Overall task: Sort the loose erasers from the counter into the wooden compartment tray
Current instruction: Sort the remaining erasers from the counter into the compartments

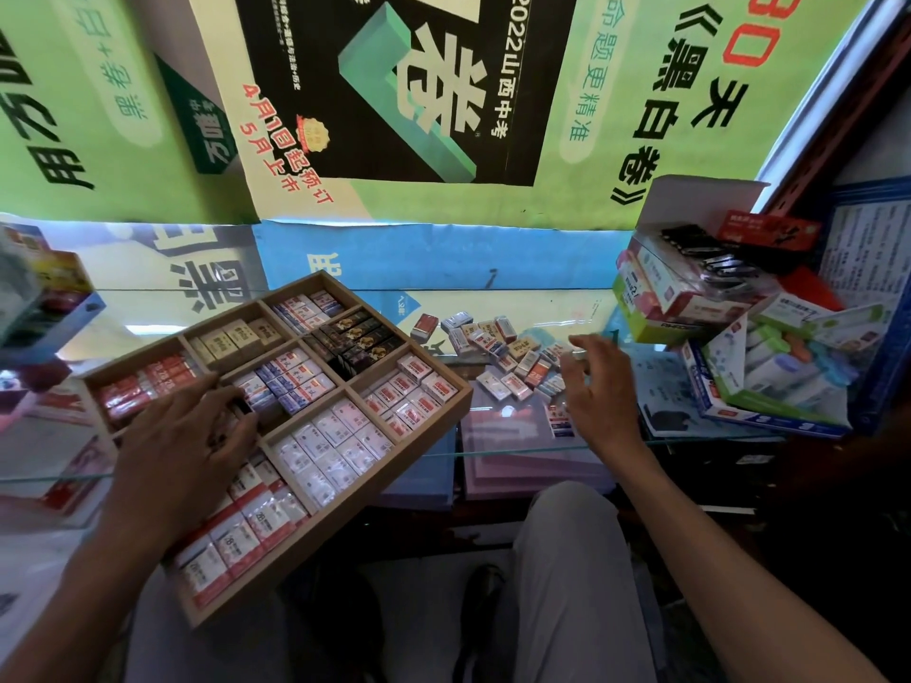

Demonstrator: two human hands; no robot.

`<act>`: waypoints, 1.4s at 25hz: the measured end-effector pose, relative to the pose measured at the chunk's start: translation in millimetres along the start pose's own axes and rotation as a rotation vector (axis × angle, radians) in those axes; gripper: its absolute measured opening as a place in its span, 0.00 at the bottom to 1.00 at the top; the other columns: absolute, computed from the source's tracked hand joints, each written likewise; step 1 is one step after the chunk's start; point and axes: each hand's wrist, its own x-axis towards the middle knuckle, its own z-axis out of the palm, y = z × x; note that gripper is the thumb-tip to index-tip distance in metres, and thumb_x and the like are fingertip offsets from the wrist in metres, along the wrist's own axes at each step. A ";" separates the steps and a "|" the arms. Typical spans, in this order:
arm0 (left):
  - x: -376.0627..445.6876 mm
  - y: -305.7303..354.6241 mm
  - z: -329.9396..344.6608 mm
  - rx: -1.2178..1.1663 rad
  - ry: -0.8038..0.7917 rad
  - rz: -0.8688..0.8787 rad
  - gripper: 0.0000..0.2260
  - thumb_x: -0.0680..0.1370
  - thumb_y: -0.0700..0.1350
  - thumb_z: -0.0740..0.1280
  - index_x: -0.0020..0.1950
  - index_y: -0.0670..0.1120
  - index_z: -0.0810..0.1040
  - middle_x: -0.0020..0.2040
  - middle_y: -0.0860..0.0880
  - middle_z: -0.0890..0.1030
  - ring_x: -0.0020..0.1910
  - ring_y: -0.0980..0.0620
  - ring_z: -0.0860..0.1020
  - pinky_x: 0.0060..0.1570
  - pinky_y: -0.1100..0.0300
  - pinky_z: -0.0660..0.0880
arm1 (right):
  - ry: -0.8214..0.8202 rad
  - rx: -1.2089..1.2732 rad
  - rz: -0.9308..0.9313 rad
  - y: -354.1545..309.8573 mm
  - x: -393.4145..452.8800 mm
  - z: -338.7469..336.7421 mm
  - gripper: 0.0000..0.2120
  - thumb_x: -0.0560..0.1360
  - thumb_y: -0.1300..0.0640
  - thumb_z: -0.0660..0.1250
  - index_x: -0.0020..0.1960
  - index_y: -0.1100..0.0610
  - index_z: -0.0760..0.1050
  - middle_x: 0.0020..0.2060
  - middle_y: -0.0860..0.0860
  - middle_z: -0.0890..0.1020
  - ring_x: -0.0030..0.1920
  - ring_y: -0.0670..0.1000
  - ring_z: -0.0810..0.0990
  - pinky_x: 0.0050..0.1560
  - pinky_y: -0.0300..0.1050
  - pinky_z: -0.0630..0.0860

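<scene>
Head view: the shallow wooden compartment tray [458,404] sits tilted across the glass bench [493,453] edge, under the left hand [182,436], whose spread fingers press into a middle compartment, probably seating an eraser and steadying the tray. The right hand [594,382] hovers loosely curled, holding nothing, over the small wrapped loose erasers [498,352], placed within easy reach just beyond its fingertips.

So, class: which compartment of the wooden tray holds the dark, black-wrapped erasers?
The black erasers fill the compartment in the middle of the wooden tray's far right edge, nearest the loose pile; every other compartment holds pale, red or tan packs.
</scene>
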 end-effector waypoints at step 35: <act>-2.2 -7.7 9.5 -0.026 0.015 -0.034 0.30 0.75 0.66 0.46 0.68 0.54 0.73 0.74 0.47 0.68 0.73 0.45 0.65 0.71 0.41 0.62 | -0.293 0.510 0.154 -92.5 -57.1 -14.9 0.14 0.71 0.65 0.74 0.49 0.48 0.80 0.41 0.50 0.84 0.37 0.47 0.84 0.37 0.34 0.78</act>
